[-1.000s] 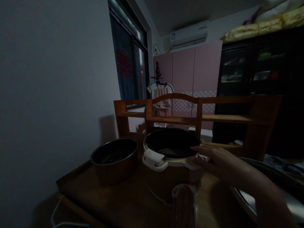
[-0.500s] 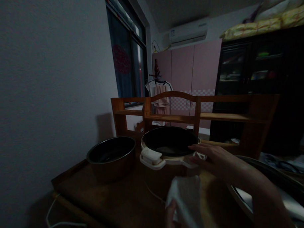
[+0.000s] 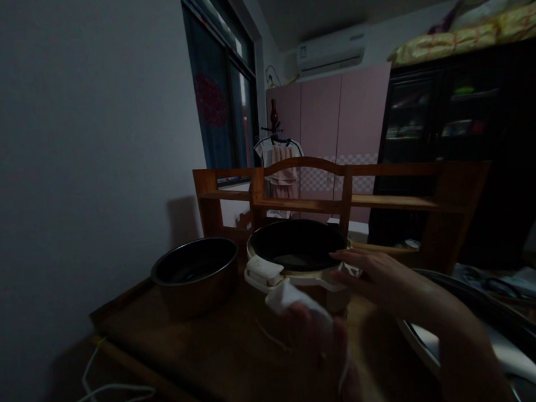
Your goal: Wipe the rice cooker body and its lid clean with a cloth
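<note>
An electric cooker (image 3: 297, 276) with a pale collar and dark, open inside stands on the wooden table. My left hand (image 3: 315, 352) is closed on a white cloth (image 3: 293, 297), which is raised against the near side of the cooker, just below its pale handle-like block (image 3: 264, 269). At the cooker's right side, my right hand (image 3: 367, 274) holds the rim, its fingers over the top edge and the thumb apparently on the outside. Left of the cooker sits a round metal pot (image 3: 196, 294) with a dark inside, touched by neither hand.
A large round, dark-rimmed object with a shiny surface (image 3: 488, 340) lies at the right, beside my right forearm. Behind the cooker rises a wooden shelf frame (image 3: 303, 207). A white cord (image 3: 118, 388) hangs at the table's left front edge. The wall (image 3: 95, 172) borders the left.
My left hand has moved up with the cloth, from below the cooker's collar to its near side. My right hand stays on the rim.
</note>
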### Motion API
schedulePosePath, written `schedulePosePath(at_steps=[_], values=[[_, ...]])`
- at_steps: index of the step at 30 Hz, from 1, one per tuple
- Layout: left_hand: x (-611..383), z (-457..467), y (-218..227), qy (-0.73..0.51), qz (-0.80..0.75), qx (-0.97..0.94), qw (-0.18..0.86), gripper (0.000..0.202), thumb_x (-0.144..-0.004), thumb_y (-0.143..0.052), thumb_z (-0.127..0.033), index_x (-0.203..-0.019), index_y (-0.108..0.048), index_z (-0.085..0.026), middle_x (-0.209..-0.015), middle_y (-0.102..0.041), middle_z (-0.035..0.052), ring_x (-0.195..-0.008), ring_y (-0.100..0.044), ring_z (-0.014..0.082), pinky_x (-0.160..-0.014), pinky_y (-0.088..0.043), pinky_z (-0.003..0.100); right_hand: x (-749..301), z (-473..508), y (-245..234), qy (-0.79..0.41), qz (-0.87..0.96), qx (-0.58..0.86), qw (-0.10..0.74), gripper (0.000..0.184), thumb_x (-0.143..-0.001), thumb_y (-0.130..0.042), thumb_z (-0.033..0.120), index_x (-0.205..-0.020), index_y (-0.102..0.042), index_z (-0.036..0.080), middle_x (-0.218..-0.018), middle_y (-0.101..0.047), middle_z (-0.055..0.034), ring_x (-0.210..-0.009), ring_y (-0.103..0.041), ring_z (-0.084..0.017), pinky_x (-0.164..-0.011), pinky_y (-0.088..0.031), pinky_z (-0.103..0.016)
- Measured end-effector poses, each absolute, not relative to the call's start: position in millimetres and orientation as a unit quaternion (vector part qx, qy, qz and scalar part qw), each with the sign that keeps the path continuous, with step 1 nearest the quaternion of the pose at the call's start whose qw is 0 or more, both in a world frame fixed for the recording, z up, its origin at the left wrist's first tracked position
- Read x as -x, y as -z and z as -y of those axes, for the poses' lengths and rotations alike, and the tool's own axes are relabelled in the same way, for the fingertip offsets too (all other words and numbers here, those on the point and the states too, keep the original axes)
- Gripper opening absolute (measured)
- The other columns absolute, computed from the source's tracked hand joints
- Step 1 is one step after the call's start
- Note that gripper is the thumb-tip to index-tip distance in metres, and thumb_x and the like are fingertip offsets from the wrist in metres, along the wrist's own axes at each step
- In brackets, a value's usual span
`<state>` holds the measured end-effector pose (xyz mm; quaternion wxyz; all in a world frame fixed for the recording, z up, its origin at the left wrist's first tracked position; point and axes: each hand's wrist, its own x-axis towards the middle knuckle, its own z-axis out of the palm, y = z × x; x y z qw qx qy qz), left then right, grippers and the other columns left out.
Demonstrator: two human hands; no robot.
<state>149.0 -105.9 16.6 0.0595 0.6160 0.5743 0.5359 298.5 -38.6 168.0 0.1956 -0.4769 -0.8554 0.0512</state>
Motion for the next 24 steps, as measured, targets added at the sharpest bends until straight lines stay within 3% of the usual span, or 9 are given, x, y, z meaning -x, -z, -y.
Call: schedulePosePath(at_steps=[2, 4, 7, 11, 16, 18, 24], values=[[-145.1, 94.2, -14.2, -0.489, -0.496, -0.717, 0.011, 0.048, -0.093, -0.042, -0.04, -0.139, -0.049, -0.03, -0.153, -0.042, 0.0031, -0.142, -0.035, 0.0298, -0.114, -0.031, 0.055, -298.0, 39.2, -168.1, -0.049, 0.855, 0.478, 0.198, 0.054, -0.096, -0.045, 0.052, -0.136, -0.056, 0.018, -0.135, -0.06, -0.0123, -0.124, -0.055, -0.032, -0.103, -0.045, -0.047], [-140.7, 81.9, -12.1, -0.41, -0.434, -0.8, -0.062, 0.058, -0.092, -0.039, -0.022, -0.149, -0.032, -0.031, -0.16, -0.026, -0.0013, -0.148, -0.019, 0.0272, -0.119, -0.023, 0.053, -297.9, 38.9, -168.0, -0.046, 0.855, 0.477, 0.199, 0.053, -0.096, -0.045, 0.052, -0.136, -0.056, 0.019, -0.134, -0.061, -0.0117, -0.123, -0.057, -0.032, -0.102, -0.046, -0.048], [-138.0, 70.9, -8.5, -0.323, -0.441, -0.821, -0.165, 0.067, -0.091, -0.037, -0.016, -0.154, -0.014, -0.02, -0.164, -0.012, 0.0037, -0.15, -0.01, 0.0279, -0.121, -0.02, 0.049, -298.4, 38.0, -167.9, -0.042, 0.857, 0.472, 0.204, 0.052, -0.095, -0.047, 0.052, -0.136, -0.057, 0.021, -0.133, -0.062, -0.011, -0.121, -0.058, -0.031, -0.1, -0.048, -0.047], [-143.6, 71.9, 3.1, -0.309, -0.462, -0.81, -0.185, 0.068, -0.091, -0.039, -0.017, -0.154, -0.015, -0.019, -0.164, -0.008, 0.005, -0.15, -0.006, 0.0316, -0.12, -0.022, 0.05, -298.8, 38.3, -168.6, -0.033, 0.86, 0.461, 0.218, 0.05, -0.095, -0.048, 0.052, -0.134, -0.059, 0.022, -0.131, -0.063, -0.0104, -0.121, -0.059, -0.031, -0.101, -0.048, -0.046], [-154.6, 74.3, 26.6, -0.37, -0.506, -0.762, -0.164, 0.071, -0.088, -0.047, -0.018, -0.153, -0.02, -0.027, -0.164, 0.004, 0.009, -0.149, -0.003, 0.0372, -0.112, -0.034, 0.055, -296.8, 42.1, -171.0, -0.042, 0.85, 0.484, 0.205, 0.053, -0.095, -0.048, 0.053, -0.135, -0.058, 0.02, -0.132, -0.062, -0.0115, -0.122, -0.057, -0.032, -0.101, -0.048, -0.047], [-158.2, 74.1, 30.6, -0.381, -0.52, -0.748, -0.158, 0.071, -0.088, -0.049, -0.019, -0.153, -0.021, -0.027, -0.164, 0.004, 0.0107, -0.149, -0.004, 0.0381, -0.111, -0.035, 0.056, -295.8, 43.4, -171.8, -0.041, 0.851, 0.483, 0.202, 0.054, -0.095, -0.047, 0.053, -0.135, -0.058, 0.019, -0.132, -0.062, -0.012, -0.122, -0.057, -0.032, -0.102, -0.047, -0.048], [-162.4, 72.5, 27.2, -0.385, -0.499, -0.754, -0.186, 0.071, -0.086, -0.042, -0.011, -0.153, -0.018, -0.013, -0.163, -0.016, 0.0098, -0.149, -0.01, 0.0317, -0.118, -0.029, 0.05, -297.1, 40.7, -169.8, -0.032, 0.854, 0.475, 0.209, 0.053, -0.095, -0.048, 0.053, -0.135, -0.058, 0.02, -0.131, -0.063, -0.0116, -0.121, -0.058, -0.031, -0.101, -0.047, -0.047]])
